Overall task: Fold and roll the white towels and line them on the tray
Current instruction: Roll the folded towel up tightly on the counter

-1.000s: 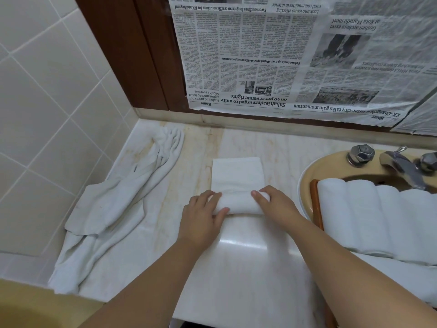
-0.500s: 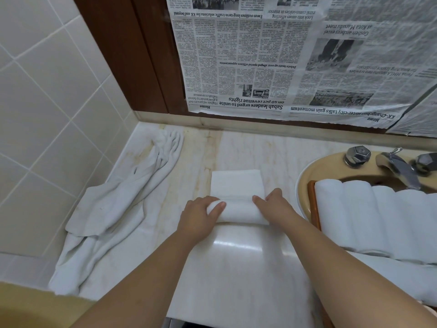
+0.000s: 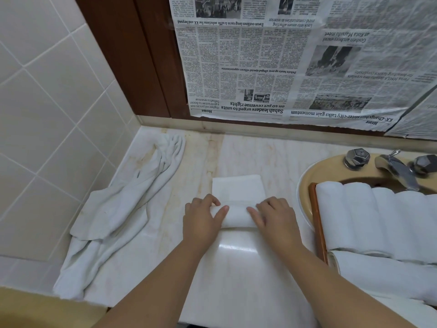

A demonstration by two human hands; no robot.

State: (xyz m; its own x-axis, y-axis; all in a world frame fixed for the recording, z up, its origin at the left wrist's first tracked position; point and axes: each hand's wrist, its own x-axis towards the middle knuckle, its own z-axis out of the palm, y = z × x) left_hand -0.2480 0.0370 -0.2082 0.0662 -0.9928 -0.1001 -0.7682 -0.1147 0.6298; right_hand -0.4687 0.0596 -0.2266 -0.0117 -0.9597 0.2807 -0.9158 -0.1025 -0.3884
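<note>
Two hands, the left hand (image 3: 203,218) and right hand (image 3: 274,216), press the half-rolled towel (image 3: 236,215) on the surface (image 3: 236,268); the roll has advanced, leaving less flat tail. Grip clamped at both ends; the tray (image 3: 318,223) waits beside.

Marble counter (image 3: 248,152) carries half-rolled towel (image 3: 237,197) and crumpled towels (image 3: 123,209).
</note>
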